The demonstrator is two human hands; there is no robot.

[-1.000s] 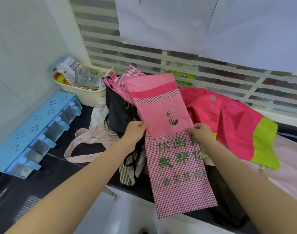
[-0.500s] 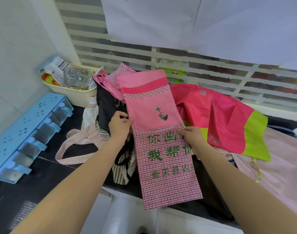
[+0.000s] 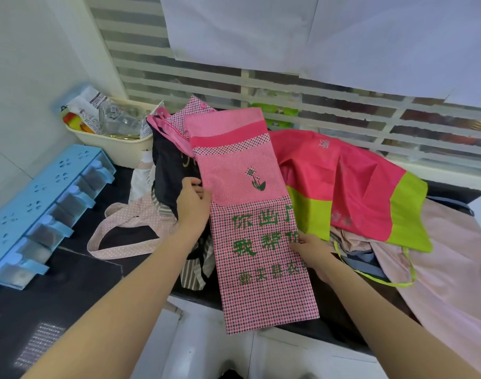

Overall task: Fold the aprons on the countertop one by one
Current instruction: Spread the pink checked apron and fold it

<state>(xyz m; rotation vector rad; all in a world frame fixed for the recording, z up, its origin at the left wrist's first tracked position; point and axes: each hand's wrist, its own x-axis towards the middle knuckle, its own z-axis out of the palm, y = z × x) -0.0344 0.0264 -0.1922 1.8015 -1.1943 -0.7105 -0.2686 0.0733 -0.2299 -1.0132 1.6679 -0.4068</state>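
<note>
Slid down the pink checked apron's (image 3: 264, 269) right edge since 0.5 s ago: right hand (image 3: 311, 251), now pinching the cloth beside the middle row of green characters. Left hand (image 3: 192, 205) gripping the opposite edge higher up. Folded into 1 long strip, lying over the apron pile on the dark tabletop (image 3: 78, 272), lower end hanging past the front edge.

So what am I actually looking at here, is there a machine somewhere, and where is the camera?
No machine: a person wears a camera on the head, looking down at their own two hands. On the dark countertop lies a heap of aprons. The pink checked apron with green writing is folded into a long strip, its lower end hanging over the counter's edge. The left hand holds its left edge, the right hand its right edge. Beside it lie a red and lime apron, a blue rack and a cream basket.
</note>
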